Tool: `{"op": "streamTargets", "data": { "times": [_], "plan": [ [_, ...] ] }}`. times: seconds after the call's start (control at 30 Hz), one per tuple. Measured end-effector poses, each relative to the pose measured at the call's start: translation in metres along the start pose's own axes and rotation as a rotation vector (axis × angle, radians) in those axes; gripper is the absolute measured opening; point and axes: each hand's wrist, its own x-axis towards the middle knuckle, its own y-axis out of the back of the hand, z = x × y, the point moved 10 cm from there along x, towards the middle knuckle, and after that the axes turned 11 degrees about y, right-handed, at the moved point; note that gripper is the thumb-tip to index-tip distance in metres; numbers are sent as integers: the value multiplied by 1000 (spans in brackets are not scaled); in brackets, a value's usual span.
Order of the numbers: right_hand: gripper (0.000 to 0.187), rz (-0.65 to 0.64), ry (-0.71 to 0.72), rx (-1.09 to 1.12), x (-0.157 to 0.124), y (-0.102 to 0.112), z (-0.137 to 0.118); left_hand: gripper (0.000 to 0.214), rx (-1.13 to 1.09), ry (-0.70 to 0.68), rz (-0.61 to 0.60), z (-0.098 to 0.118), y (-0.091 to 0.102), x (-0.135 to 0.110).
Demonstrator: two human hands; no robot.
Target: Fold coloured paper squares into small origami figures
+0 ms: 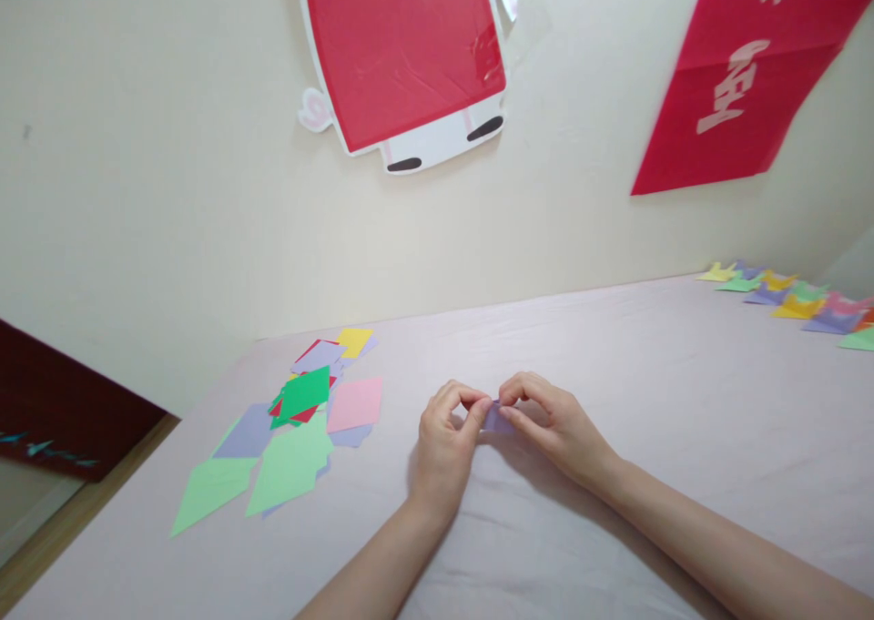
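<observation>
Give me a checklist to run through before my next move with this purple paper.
1. The purple paper is pinched by left hand and right hand: ok.
2. It sits low at the table: ok.
3. Its edges line up: cannot tell, fingers hide them.
4. Hands are clear of loose sheets, lying left: ok.
5. Hands are clear of folded pieces, far right: ok.

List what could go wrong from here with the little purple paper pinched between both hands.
1. The purple paper is small and mostly hidden between the left hand and right hand; a tight pinch could tear it or set a crooked crease.
2. The loose coloured sheets lie fanned near the left edge of the cloth-covered table; a sweep of the left forearm might push some off.
</observation>
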Motion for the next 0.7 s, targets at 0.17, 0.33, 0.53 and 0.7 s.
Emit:
{"op": "streamTargets", "data": {
  "times": [0.17,0.33,0.53,0.7],
  "plan": [
    [5,45,-117,78,-3,0,10,14,23,3,17,-3,0,0],
    [13,14,-201,165,-4,-7,19,16,19,-8,-10,2,-2,0],
    [26,116,-328,450,-10,-10,38,13,-43,129,-159,-11,-22,-1],
    [28,128,-329,512,-10,-12,40,11,-125,181,-176,-20,-27,0]
  ]
}}
